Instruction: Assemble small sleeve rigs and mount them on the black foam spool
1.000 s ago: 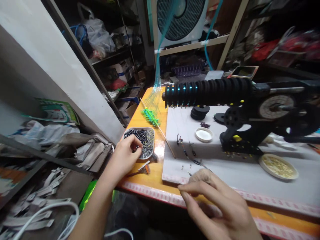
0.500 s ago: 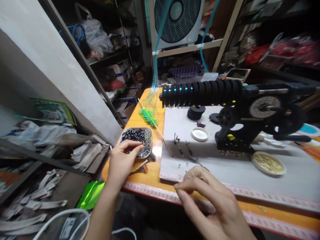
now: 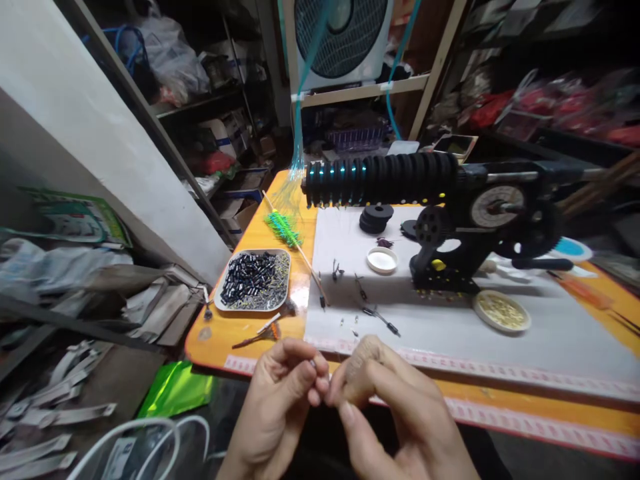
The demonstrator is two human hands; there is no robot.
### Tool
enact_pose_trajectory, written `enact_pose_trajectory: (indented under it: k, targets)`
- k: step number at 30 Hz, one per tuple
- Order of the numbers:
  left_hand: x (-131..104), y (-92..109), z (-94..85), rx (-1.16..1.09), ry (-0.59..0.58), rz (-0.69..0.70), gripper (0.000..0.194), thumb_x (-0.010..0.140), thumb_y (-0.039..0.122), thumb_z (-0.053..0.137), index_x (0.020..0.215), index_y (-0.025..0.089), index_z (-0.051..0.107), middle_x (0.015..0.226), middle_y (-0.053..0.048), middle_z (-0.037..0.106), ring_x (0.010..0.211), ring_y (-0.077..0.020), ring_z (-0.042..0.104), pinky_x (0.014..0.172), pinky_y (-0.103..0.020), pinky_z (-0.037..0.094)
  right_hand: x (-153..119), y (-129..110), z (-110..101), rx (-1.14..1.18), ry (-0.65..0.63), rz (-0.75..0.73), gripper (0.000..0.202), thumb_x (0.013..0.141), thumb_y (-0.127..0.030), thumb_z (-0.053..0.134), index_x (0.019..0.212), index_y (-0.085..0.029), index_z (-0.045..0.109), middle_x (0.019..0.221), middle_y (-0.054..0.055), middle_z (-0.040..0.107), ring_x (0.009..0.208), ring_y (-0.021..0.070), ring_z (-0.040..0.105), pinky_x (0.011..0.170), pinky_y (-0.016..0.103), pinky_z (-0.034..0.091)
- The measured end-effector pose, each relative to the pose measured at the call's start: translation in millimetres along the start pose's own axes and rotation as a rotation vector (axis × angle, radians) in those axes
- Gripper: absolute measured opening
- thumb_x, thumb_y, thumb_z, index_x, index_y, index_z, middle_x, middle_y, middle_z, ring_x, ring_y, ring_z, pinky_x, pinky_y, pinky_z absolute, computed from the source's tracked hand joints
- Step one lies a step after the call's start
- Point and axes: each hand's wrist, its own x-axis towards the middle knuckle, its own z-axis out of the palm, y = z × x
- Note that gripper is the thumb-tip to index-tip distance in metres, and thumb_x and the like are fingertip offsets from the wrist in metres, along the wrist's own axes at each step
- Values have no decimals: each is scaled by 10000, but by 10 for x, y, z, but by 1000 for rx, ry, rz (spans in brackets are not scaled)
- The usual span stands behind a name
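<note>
Just off the table's front edge, my left hand [image 3: 283, 400] and my right hand [image 3: 395, 407] are close together, fingertips nearly meeting. The left thumb and fingers pinch a tiny piece too small to make out. My right hand's thumb and fingers are also pinched, and what lies between them is hidden. Beyond the left hand stands a square white tray [image 3: 218, 303] with black tubes and small metal pieces. Small black-bodied parts [image 3: 383, 320] lie on the white board [image 3: 425, 333] past my hands.
A black machine with a ringed cylinder [image 3: 385, 179] stands over the board. Round dishes, one white [image 3: 382, 260] and one with gold pieces [image 3: 501, 312], sit below it. A thin stick with green bristles [image 3: 283, 229] lies by the tray. Teal strands [image 3: 299, 127] hang behind.
My left hand has come away from the tray, toward me and to the right, and now meets my right hand. The whole view has shifted slightly.
</note>
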Motion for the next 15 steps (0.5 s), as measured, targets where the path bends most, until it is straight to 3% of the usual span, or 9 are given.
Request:
enact_pose_trajectory:
  k: [6,15]
  targets:
    - [-30,-105,-12,-81,-70,-31,125,688,226,850,698,161,743,653,18,676,513,-18,585,505,-85,462,-11,-34,-14,-2,-20,41,170,776,-36,507,703,-189,497,734,-1,510,670,121,543,597,244,438]
    - [-97,-92,49,-89,-133,-40,136,664,225,866,682,170,743,663,32,660,521,-8,580,495,-78,442,-3,-104,-61,-35,-70,62,191,759,-20,517,684,-189,471,738,-15,496,657,93,530,583,201,419]
